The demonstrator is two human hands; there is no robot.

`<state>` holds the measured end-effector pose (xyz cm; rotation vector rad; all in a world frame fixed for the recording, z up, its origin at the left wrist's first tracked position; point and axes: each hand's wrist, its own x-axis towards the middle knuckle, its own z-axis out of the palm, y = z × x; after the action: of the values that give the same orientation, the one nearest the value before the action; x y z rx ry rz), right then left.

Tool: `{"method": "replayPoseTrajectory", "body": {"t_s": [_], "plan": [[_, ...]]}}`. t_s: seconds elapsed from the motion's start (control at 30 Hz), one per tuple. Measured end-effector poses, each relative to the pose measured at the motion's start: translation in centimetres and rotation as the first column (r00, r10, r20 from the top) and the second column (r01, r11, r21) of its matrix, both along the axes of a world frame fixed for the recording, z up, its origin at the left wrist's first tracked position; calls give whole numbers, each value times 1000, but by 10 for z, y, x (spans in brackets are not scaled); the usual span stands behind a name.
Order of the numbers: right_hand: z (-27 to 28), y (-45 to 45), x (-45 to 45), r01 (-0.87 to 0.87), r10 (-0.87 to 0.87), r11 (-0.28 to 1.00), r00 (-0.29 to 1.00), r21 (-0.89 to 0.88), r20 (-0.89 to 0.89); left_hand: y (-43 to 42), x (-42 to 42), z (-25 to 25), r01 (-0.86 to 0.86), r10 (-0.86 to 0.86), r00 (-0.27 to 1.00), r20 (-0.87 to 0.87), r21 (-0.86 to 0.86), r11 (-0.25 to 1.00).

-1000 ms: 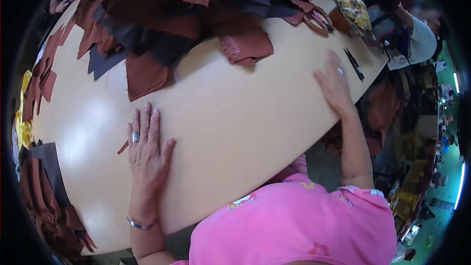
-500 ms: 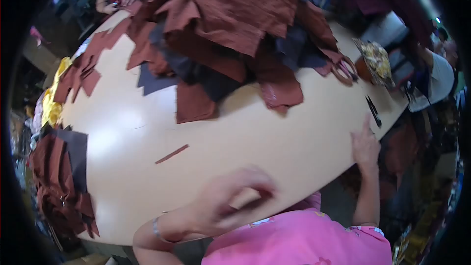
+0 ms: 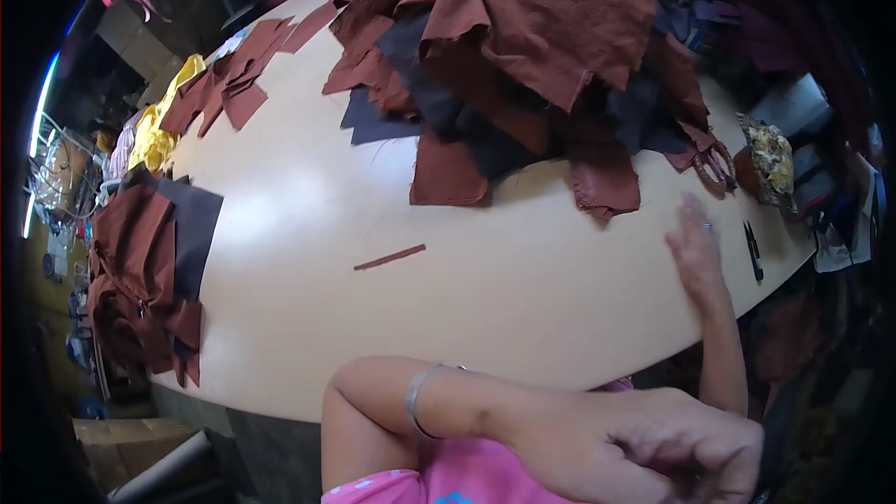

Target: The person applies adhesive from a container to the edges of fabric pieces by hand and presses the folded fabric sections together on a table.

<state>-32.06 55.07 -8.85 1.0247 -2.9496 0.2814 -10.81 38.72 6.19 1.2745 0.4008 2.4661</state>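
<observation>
Brown cloth (image 3: pixel 541 19) is lying heaped across the far worktop (image 3: pixel 308 317), probably for easy reach. The right hand (image 3: pixel 695 247) is resting there, fingers released, likely steadying the body. The left hand (image 3: pixel 653 448) is curling its fingers; contents cannot be determined.

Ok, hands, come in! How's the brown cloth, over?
Left hand curled, contents unclear. Right hand open, near black tool. Brown cloth pile untouched. Loose strip in front.
</observation>
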Motion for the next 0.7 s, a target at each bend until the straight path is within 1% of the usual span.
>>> {"method": "replayPoseTrajectory", "body": {"t_s": [0.03, 0.07, 0.1, 0.13, 0.17, 0.2, 0.23, 0.27, 0.3, 0.33, 0.37, 0.4, 0.43, 0.47, 0.5, 0.53, 0.57, 0.6, 0.63, 0.67, 0.7], "plan": [[-3, 9, -5, 41, -40, 997, 999, -63, 16, -35, -9, 6, -44, 13, 995, -102, -311, 949], [-2, 20, -11, 89, -86, 988, 996, -124, 32, -50, -8, -4, -178, 90, 975, -203, -473, 863], [-1, 27, -12, 140, -133, 973, 990, -185, 49, -66, -7, -15, -305, 125, 938, -322, -603, 737], [-3, 30, -6, 117, -114, 980, 993, -160, 26, -75, -2, -36, -491, 252, 861, -442, -595, 636], [-7, 35, 6, 92, -92, 986, 996, -136, 7, -86, 8, -41, -602, 284, 794, -537, -759, 247], [-10, 39, 17, 72, -74, 991, 997, -114, -12, -98, 18, -45, -603, 256, 732, -632, -775, -188], [-11, 43, 24, 43, -45, 995, 999, -91, -17, -105, 28, -73, -632, 140, 588, -797, -560, -536], [-10, 49, 30, 16, -17, 998, 1000, -65, -21, -112, 39, -107, -563, -46, 456, -889, -248, -788], [-9, 54, 35, -9, 8, 999, 1000, -39, -23, -128, 49, -126, -466, -60, 501, -863, -211, -859], [-11, 62, 35, 73, -75, 997, 995, -24, -61, -146, 63, -137, -368, -71, 547, -834, -163, -915], [-13, 73, 31, 156, -157, 988, 982, -14, -103, -165, 76, -139, -95, 152, 574, -805, -249, -964], [-12, 79, 29, 239, -237, 971, 960, -7, -147, -187, 90, -138, 182, 368, 536, -760, -322, -929], [16, 61, 38, 477, -464, 871, 877, 118, -121, -210, 109, -135, 351, 450, 255, -856, -352, -868], [22, 67, 35, 457, -445, 881, 888, 119, -119, -261, 143, -169, 453, 212, 264, -941, -73, -888], [25, 73, 29, 440, -428, 891, 896, 112, -120, -304, 183, -180, 551, 207, 577, -790, 189, -813], [26, 78, 27, 428, -416, 897, 902, 106, -118, -301, 179, -144, 705, 461, 412, -786, -45, -707], [29, 72, 29, 305, -298, 952, 944, 29, -140, -298, 175, -109, 803, 673, 215, -708, -264, -534], [31, 63, 29, 201, -196, 979, 971, 23, -135, -304, 173, -120, 704, 521, 265, -812, -206, -679], [32, 48, 28, 81, -79, 997, 988, 12, -130, -313, 177, -140, 600, 348, 283, -894, -118, -791], [30, 31, 26, -58, 57, 998, 991, -3, -122, -319, 187, -148, 504, 166, 278, -946, -3, -863], [22, 14, 24, -226, 205, 973, 938, -45, -281, -303, 178, -147, 557, 11, 401, -916, 234, -797]]}}
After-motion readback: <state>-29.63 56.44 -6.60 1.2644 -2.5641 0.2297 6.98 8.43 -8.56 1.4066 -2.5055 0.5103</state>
